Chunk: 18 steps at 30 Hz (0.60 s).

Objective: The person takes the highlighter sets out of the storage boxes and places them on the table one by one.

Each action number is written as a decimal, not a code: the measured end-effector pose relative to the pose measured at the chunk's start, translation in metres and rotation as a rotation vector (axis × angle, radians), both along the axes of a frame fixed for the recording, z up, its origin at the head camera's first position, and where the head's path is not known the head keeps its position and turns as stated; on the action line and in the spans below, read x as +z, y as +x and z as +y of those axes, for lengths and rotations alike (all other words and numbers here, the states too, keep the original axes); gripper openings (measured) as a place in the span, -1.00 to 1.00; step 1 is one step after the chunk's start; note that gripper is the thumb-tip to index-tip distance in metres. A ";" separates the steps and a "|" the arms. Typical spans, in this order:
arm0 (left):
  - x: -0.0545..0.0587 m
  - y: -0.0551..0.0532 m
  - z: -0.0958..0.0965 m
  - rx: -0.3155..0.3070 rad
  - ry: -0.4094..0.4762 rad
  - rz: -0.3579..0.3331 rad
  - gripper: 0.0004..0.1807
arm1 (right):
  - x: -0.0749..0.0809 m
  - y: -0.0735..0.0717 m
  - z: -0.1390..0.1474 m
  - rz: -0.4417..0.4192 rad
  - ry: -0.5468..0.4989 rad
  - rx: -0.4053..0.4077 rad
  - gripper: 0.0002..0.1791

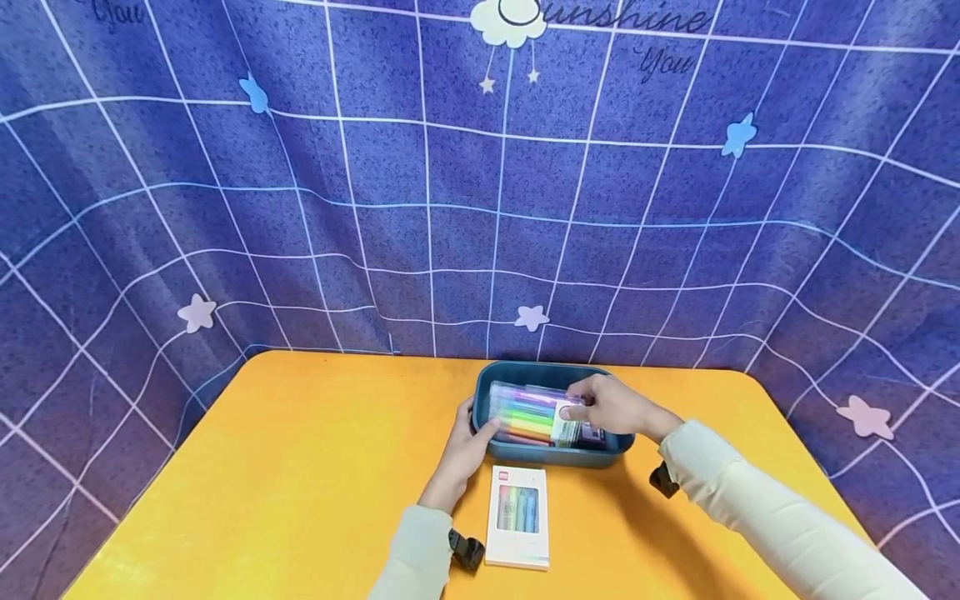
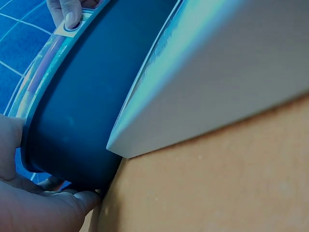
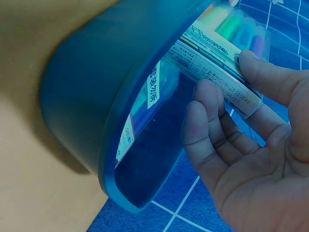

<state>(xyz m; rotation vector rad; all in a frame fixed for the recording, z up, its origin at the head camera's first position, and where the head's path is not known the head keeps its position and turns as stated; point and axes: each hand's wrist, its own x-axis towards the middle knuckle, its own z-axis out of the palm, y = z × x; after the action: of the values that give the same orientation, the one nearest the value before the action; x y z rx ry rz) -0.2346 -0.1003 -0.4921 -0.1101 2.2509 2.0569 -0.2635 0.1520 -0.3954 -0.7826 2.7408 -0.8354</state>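
A dark teal plastic bin point(image 1: 558, 456) stands near the back edge of the table. My right hand point(image 1: 617, 405) pinches the right end of a clear pack of coloured markers point(image 1: 525, 419), thumb on top, at the bin's opening. In the right wrist view the held pack's labelled end point(image 3: 217, 77) is raised at the rim, and another labelled pack point(image 3: 140, 116) lies inside the bin. My left hand point(image 1: 463, 450) grips the bin's left end, with the thumb at the rim and fingers against the outside and underside.
A white box with a window showing coloured pens point(image 1: 517, 542) lies on the yellow table point(image 1: 300, 483) just in front of the bin, beside my left wrist. Behind the table hangs a blue gridded curtain point(image 1: 390, 233). Each wrist carries a small black camera point(image 1: 467, 550).
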 end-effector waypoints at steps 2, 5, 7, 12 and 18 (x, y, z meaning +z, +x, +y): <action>0.000 0.000 0.000 0.000 -0.005 0.000 -0.31 | 0.001 0.000 0.000 0.004 -0.001 0.006 -0.82; 0.000 0.000 0.000 0.003 -0.008 -0.002 -0.31 | 0.004 0.001 -0.001 0.002 -0.012 0.019 -0.86; 0.001 0.000 0.000 0.003 -0.009 -0.002 -0.31 | 0.006 0.001 -0.002 0.001 -0.019 0.017 -0.86; 0.001 0.000 -0.001 -0.003 0.007 0.001 -0.30 | 0.009 0.001 -0.001 -0.004 -0.033 0.005 -0.86; 0.003 0.001 0.000 -0.009 0.025 0.007 -0.31 | 0.013 0.002 0.002 -0.006 -0.037 0.006 -0.83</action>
<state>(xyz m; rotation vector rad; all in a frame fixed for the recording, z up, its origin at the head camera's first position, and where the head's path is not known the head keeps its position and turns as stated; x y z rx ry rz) -0.2340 -0.1003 -0.4894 -0.0908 2.2238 2.0836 -0.2612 0.1540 -0.3827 -0.7934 2.7241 -0.8887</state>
